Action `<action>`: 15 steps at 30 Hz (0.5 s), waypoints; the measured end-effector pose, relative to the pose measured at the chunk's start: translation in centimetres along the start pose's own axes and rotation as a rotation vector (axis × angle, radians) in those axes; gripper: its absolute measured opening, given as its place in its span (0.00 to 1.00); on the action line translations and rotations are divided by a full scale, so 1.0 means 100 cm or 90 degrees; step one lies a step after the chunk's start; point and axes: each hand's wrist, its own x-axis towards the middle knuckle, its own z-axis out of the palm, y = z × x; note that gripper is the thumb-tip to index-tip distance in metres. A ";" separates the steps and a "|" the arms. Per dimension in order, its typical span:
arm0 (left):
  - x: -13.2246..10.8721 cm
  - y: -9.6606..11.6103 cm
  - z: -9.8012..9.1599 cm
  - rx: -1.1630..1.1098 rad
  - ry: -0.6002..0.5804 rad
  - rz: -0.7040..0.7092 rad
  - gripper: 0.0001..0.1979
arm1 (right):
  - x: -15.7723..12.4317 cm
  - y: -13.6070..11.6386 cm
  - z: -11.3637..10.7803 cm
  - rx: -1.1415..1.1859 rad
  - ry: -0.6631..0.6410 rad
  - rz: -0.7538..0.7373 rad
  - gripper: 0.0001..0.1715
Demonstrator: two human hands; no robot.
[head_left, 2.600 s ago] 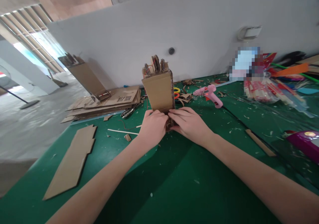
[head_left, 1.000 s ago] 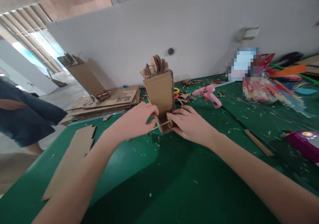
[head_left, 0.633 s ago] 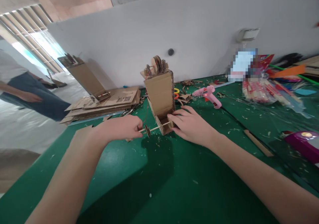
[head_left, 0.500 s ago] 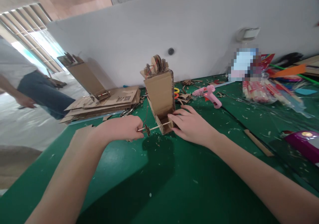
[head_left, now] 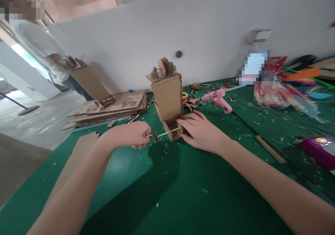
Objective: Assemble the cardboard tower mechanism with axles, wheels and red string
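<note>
A tall cardboard model (head_left: 168,100) stands upright on the green table, with an open box-shaped base and cardboard wheels (head_left: 164,67) wound with red thread on top. Through the base runs a thin wooden stick (head_left: 163,134), which carries small cardboard discs (head_left: 155,136) outside the left wall. My left hand (head_left: 136,134) is closed in a pinch on the stick's left end. A red thread hangs down near the discs. On the other side, my right hand (head_left: 200,130) grips the right wall of the base between thumb and fingers, by the stick's right end.
A pink glue gun (head_left: 218,99) lies to the right, its cord trailing past a cardboard strip (head_left: 271,149). Flat cardboard sheets (head_left: 133,100) bear another cardboard model (head_left: 90,83) at left. Scissors, bagged sticks (head_left: 269,95) and a purple device (head_left: 318,149) lie around. A person (head_left: 39,43) stands beyond.
My left hand has turned slightly at the stick's end, so more curled fingers show beneath it. My right hand stays on the base. The person at left has moved to the right.
</note>
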 end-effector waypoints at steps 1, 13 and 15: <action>0.000 -0.001 0.000 -0.001 0.002 -0.001 0.10 | 0.000 0.001 0.000 0.013 0.002 0.001 0.21; -0.001 0.010 0.005 -0.007 0.057 0.003 0.08 | -0.004 0.013 0.009 0.118 -0.025 0.060 0.23; -0.001 0.010 0.010 0.010 0.081 0.019 0.08 | -0.003 0.014 0.009 0.111 -0.027 0.050 0.21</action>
